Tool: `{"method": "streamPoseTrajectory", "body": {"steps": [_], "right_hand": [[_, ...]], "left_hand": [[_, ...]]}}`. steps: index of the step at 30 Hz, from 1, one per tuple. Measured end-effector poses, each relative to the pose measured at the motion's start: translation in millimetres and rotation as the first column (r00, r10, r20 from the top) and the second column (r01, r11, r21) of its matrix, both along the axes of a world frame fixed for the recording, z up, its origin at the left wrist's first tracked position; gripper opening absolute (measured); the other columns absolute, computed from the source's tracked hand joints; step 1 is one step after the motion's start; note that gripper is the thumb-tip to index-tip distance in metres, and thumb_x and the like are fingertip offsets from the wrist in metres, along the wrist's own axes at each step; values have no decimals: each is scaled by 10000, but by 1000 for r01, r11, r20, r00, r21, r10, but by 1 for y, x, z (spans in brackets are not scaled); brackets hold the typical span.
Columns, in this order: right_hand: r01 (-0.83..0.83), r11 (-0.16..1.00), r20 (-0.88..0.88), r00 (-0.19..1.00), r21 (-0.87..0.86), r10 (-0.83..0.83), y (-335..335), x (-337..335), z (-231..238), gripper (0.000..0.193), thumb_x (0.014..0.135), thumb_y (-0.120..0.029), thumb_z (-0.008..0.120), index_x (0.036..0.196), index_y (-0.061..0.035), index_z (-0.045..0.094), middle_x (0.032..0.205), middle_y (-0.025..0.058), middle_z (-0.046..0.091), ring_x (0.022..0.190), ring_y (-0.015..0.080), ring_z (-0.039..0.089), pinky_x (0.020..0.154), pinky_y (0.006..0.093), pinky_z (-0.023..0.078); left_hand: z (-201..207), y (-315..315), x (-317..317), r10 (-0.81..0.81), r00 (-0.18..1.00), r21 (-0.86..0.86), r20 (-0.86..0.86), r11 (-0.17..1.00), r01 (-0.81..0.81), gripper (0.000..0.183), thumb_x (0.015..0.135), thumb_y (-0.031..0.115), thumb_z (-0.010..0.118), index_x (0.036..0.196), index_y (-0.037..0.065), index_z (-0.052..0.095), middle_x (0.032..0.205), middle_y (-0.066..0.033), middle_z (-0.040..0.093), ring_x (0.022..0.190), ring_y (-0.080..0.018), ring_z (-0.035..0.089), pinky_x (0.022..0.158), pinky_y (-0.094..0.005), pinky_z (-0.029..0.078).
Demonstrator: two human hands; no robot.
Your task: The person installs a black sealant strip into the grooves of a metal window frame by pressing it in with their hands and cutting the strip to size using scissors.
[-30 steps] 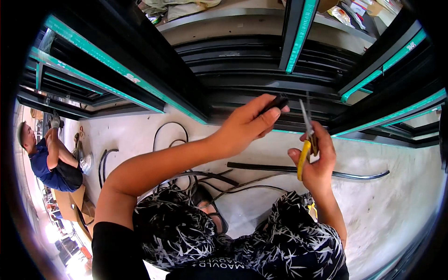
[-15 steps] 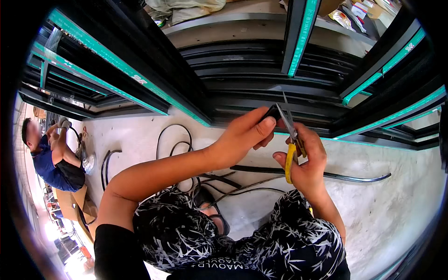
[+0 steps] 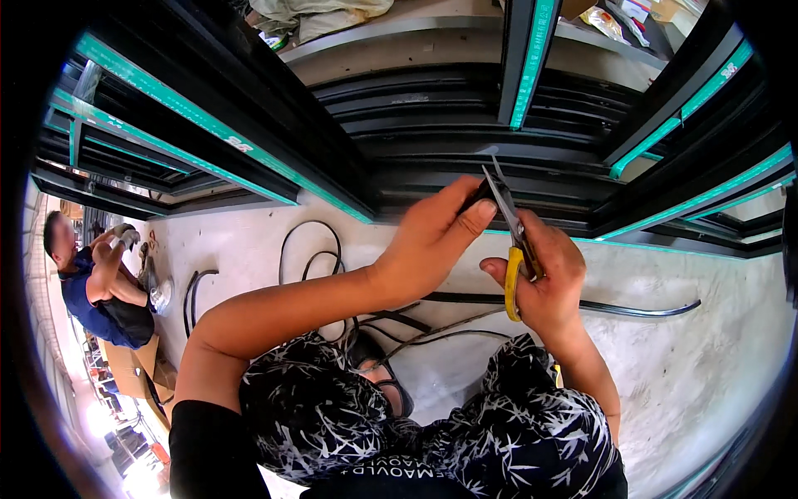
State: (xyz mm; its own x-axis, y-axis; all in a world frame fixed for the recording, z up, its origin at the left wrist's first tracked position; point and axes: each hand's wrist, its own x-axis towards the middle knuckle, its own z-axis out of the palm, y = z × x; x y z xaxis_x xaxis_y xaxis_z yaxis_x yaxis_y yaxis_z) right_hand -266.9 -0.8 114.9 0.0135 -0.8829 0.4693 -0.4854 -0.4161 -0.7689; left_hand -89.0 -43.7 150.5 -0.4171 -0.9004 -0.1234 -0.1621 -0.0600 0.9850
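Observation:
My left hand (image 3: 428, 243) pinches a short end of black rubber-like strip (image 3: 475, 198) between thumb and fingers. My right hand (image 3: 550, 274) grips yellow-handled scissors (image 3: 509, 212), their blades parted slightly and pointing away from me. The blades lie against the strip's end, just beyond my left thumb; whether the strip sits between them I cannot tell. Both hands are held in front of a black frame (image 3: 416, 187) with green tape along its edges.
Loose black strips (image 3: 640, 313) lie on the pale floor (image 3: 665, 366), several coiled near my sandalled foot (image 3: 389, 378). Taped black frame bars (image 3: 274, 108) rise left and right. At far left a co-worker (image 3: 108, 287) sits by a cardboard box (image 3: 129, 366). A cluttered shelf (image 3: 399, 25) stands behind.
The scissors' tips have shifted slightly left, toward my left thumb, and the blades look a little closer together. My left hand keeps its pinch on the strip.

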Motion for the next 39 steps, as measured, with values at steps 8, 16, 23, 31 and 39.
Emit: {"method": "streamPoseTrajectory", "body": {"steps": [8, 16, 23, 31, 39], "right_hand": [[-16, 996, -96, 995, 83, 24, 5, -3, -5, 519, 667, -221, 900, 1074, -8, 658, 695, 94, 603, 566, 254, 538, 530, 329, 443], [63, 910, -286, 956, 411, 63, 33, -34, -121, 497, 715, -265, 854, 1125, -80, 642, 876, 106, 684, 767, 307, 637, 680, 391, 512], [-279, 913, -510, 762, 299, 400, 95, -21, -200, 343, 774, -188, 705, 1095, -108, 614, 909, 71, 653, 878, 288, 630, 733, 415, 528], [-61, 902, -632, 693, 427, 346, 61, -34, -199, 338, 764, -172, 692, 1083, -104, 603, 878, 83, 636, 850, 290, 622, 707, 420, 518], [13, 927, -238, 968, 375, 83, 50, -27, -113, 474, 673, -16, 716, 1128, -111, 624, 942, 128, 642, 873, 328, 629, 744, 417, 524]], "left_hand": [[-7, -5, 9, -9, 986, -283, 167, 957, 56, 305, 1048, 285, 520, 1176, 10, 551, 834, -34, 530, 759, -98, 460, 689, -248, 415], [-49, 1, 47, -77, 983, 611, -164, 775, 163, 494, 1047, 507, 407, 1060, 28, 525, 651, -7, 413, 568, -119, 379, 561, -258, 332], [-186, 33, 150, 382, 888, 747, 255, 506, -432, 404, 1031, 418, 492, 1061, 19, 546, 934, -140, 629, 864, -257, 655, 840, -402, 557], [-160, 17, 144, 231, 933, 645, 274, 676, -357, 201, 953, 234, 594, 1040, 52, 592, 914, -78, 653, 781, -177, 660, 728, -299, 567], [-112, 31, 80, 181, 983, 707, -39, 700, -101, 472, 962, 419, 637, 1185, 13, 547, 1131, -119, 630, 1043, -200, 631, 944, -330, 518]]}}
